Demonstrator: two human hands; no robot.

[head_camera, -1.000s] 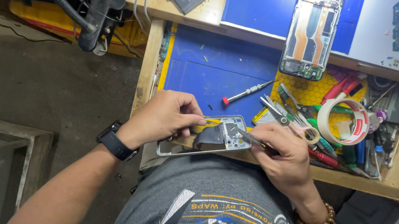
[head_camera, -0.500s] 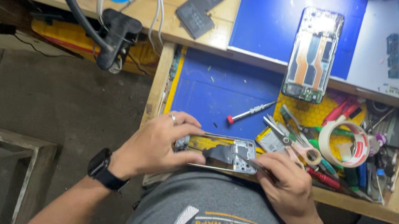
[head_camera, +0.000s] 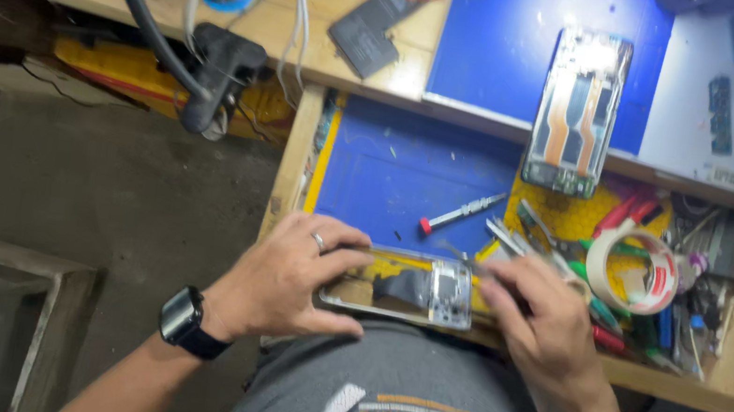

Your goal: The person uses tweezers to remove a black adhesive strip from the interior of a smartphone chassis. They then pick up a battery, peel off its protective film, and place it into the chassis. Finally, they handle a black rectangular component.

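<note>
My left hand [head_camera: 291,276], with a ring and a black wristwatch, grips the left end of an opened phone frame [head_camera: 399,288] lying at the front edge of a wooden drawer [head_camera: 293,154]. My right hand [head_camera: 536,318] pinches a thin metal tool [head_camera: 464,258], its tip at the right end of the frame, close to the exposed board. The fingers hide most of the tool. A second opened phone [head_camera: 578,111] with orange flex cables lies on the bench above the drawer.
A blue mat [head_camera: 410,169] lines the drawer, with a red-handled screwdriver [head_camera: 460,214] on it. Tape roll [head_camera: 633,269], tweezers and pliers crowd the drawer's right side. A flat battery [head_camera: 373,32], cables and a black hose [head_camera: 154,27] lie on the bench.
The view has shifted, so everything sits a little to the right. Both hands stay on the phone frame, the right hand still working at its right end.
</note>
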